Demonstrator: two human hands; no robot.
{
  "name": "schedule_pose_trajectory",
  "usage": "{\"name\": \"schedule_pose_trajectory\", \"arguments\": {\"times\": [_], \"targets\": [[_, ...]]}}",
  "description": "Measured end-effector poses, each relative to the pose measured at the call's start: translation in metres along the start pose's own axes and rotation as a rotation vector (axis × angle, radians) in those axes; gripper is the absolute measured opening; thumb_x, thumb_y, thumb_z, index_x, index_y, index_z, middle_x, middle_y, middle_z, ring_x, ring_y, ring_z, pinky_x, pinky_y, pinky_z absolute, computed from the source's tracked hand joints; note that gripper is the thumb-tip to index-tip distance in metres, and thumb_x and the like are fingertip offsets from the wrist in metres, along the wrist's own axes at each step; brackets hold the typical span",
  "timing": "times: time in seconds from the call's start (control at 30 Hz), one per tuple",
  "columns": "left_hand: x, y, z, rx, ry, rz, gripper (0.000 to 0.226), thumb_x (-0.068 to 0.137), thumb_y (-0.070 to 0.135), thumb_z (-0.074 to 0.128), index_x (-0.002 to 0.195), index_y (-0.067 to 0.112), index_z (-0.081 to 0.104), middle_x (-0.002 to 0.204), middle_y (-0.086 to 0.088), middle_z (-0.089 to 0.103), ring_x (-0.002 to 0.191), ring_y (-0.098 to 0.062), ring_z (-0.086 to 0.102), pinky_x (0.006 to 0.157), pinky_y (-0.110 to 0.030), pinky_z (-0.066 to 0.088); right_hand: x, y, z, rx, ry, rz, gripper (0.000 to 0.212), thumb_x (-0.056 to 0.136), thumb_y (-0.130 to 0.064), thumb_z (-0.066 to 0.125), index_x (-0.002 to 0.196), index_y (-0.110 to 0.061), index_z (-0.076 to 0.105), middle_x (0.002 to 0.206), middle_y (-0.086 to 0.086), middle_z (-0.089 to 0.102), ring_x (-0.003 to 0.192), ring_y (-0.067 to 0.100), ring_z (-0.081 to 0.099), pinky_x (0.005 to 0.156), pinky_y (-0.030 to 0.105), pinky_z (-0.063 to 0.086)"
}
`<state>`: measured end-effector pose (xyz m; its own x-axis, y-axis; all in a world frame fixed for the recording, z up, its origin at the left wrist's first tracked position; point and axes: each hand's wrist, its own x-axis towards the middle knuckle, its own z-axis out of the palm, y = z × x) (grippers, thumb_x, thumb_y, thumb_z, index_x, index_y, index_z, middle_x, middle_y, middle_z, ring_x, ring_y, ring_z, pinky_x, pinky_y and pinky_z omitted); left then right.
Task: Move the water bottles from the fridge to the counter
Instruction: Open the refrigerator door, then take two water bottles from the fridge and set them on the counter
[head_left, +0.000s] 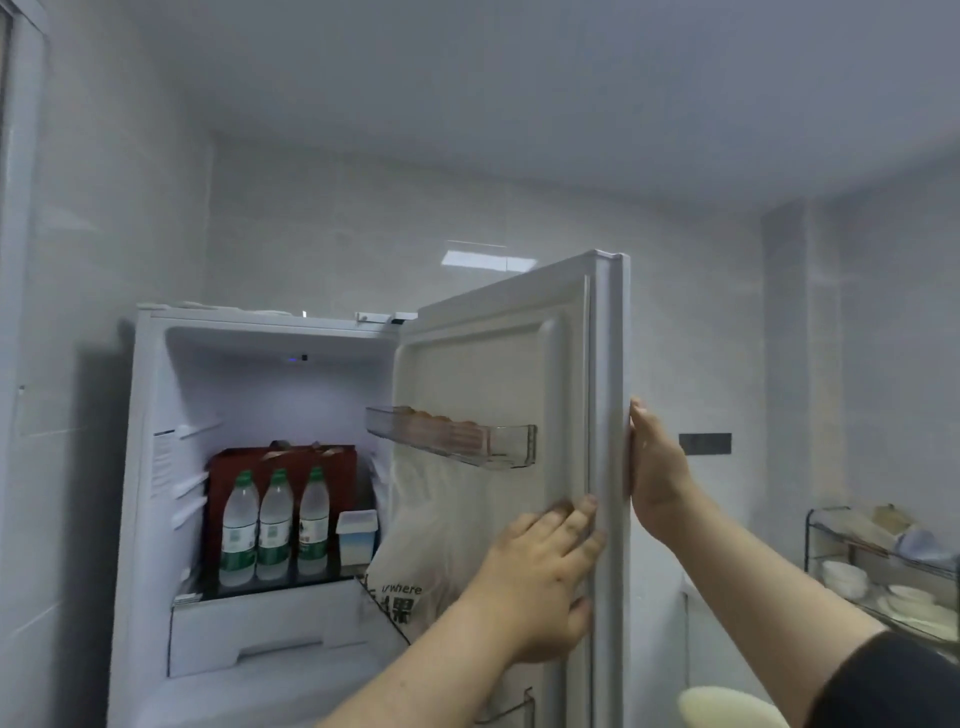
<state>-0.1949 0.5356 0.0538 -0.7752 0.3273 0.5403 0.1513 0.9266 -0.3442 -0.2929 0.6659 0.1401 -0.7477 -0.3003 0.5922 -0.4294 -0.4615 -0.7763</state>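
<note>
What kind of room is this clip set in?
Most likely a home kitchen: an open fridge holding water bottles, a dish rack with bowls, and tiled walls.

Soft, cool, rather dim light fills the room. A bright rectangular glare patch sits on the glossy wall tiles. The fridge interior glows faintly and casts a shadow on the left wall. The whole picture is slightly blurred, and straight lines bow near the edges.
</note>
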Motion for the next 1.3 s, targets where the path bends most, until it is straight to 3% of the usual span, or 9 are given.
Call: {"name": "schedule_pose_trajectory", "arguments": {"times": [0.27, 0.37, 0.47, 0.53, 0.6, 0.7, 0.87, 1.1, 1.3], "targets": [[0.042, 0.009, 0.025, 0.036, -0.035, 0.020, 0.073, 0.089, 0.044, 0.045, 0.155, 0.020, 0.025, 0.167, -0.005, 0.000, 0.149, -0.023, 0.013, 0.109, -0.045, 0.020, 0.017, 0.001, -0.033, -0.088, 0.068, 0.119, 0.051, 0.106, -0.044, 0.026, 0.114, -0.016, 0.068, 0.108, 0.005, 0.075, 0.107, 0.018, 0.067, 0.079, 0.030, 0.049], [0.046, 0.014, 0.026, 0.036, -0.041, 0.008, 0.074, 0.088, 0.045, 0.045, 0.155, 0.019, 0.025, 0.167, -0.007, -0.002, 0.149, -0.024, 0.012, 0.109, -0.048, 0.021, 0.019, 0.000, -0.036, -0.095, 0.067, 0.126, 0.052, 0.105, -0.045, 0.026, 0.115, -0.013, 0.067, 0.106, 0.006, 0.075, 0.113, 0.025, 0.064, 0.089, 0.036, 0.049], [0.043, 0.016, 0.022, 0.013, -0.009, 0.041, 0.073, 0.090, 0.045, 0.046, 0.155, 0.019, 0.024, 0.167, -0.009, 0.000, 0.150, -0.027, 0.010, 0.113, -0.047, 0.019, 0.017, 0.001, -0.034, -0.129, 0.089, 0.109, 0.053, 0.106, -0.040, 0.030, 0.138, -0.005, 0.052, 0.139, 0.019, 0.058, 0.132, 0.032, 0.050, 0.112, 0.046, 0.036], [0.030, 0.010, 0.016, -0.031, 0.036, 0.044, 0.072, 0.090, 0.044, 0.049, 0.154, 0.019, 0.027, 0.166, -0.012, 0.005, 0.150, -0.028, 0.009, 0.115, -0.044, 0.014, 0.008, 0.003, -0.025, -0.310, 0.223, -0.027, 0.052, 0.104, -0.033, 0.040, 0.149, -0.008, 0.037, 0.154, 0.016, 0.040, 0.141, 0.029, 0.037, 0.116, 0.045, 0.028], [0.012, -0.003, 0.005, -0.058, 0.098, 0.030, 0.069, 0.090, 0.042, 0.052, 0.152, 0.018, 0.032, 0.165, -0.013, 0.011, 0.151, -0.027, 0.010, 0.117, -0.041, 0.008, -0.006, 0.002, -0.003, -0.566, 0.367, -0.331, 0.053, 0.094, -0.030, 0.048, 0.144, -0.012, 0.042, 0.146, 0.010, 0.045, 0.134, 0.025, 0.042, 0.111, 0.045, 0.033], [-0.027, -0.042, -0.019, -0.080, 0.158, -0.075, 0.063, 0.092, 0.043, 0.052, 0.148, 0.020, 0.037, 0.165, -0.010, 0.017, 0.150, -0.026, 0.011, 0.116, -0.038, 0.002, -0.018, 0.007, 0.054, -0.696, 0.195, -0.668, 0.042, 0.086, -0.023, 0.053, 0.126, -0.014, 0.053, 0.123, -0.002, 0.052, 0.114, 0.018, 0.050, 0.097, 0.037, 0.043], [-0.101, -0.145, -0.054, -0.164, 0.246, -0.416, 0.057, 0.096, 0.041, 0.053, 0.147, 0.018, 0.045, 0.161, -0.008, 0.029, 0.148, -0.024, 0.022, 0.116, -0.040, 0.017, -0.022, 0.047, 0.174, -0.564, -0.169, -0.527, 0.043, 0.083, -0.023, 0.055, 0.125, -0.013, 0.059, 0.114, -0.007, 0.057, 0.104, 0.010, 0.057, 0.089, 0.027, 0.047], [-0.193, -0.299, -0.038, -0.433, 0.496, -0.793, 0.066, 0.087, 0.047, 0.047, 0.147, 0.020, 0.043, 0.156, -0.001, 0.040, 0.143, -0.014, 0.032, 0.108, -0.024, 0.022, 0.016, 0.151, 0.300, -0.407, -0.249, -0.276, 0.037, 0.094, -0.024, 0.057, 0.131, -0.021, 0.054, 0.126, -0.007, 0.056, 0.103, -0.007, 0.053, 0.076, 0.006, 0.036], [-0.223, -0.427, 0.037, -0.726, 0.612, -0.873, 0.069, 0.084, 0.049, 0.049, 0.149, 0.029, 0.039, 0.143, 0.022, 0.039, 0.129, 0.004, 0.034, 0.099, -0.015, 0.026, 0.078, 0.258, 0.393, -0.350, -0.203, -0.134, 0.037, 0.093, -0.022, 0.060, 0.130, -0.022, 0.053, 0.126, -0.006, 0.058, 0.116, 0.013, 0.055, 0.089, 0.022, 0.044]]}}
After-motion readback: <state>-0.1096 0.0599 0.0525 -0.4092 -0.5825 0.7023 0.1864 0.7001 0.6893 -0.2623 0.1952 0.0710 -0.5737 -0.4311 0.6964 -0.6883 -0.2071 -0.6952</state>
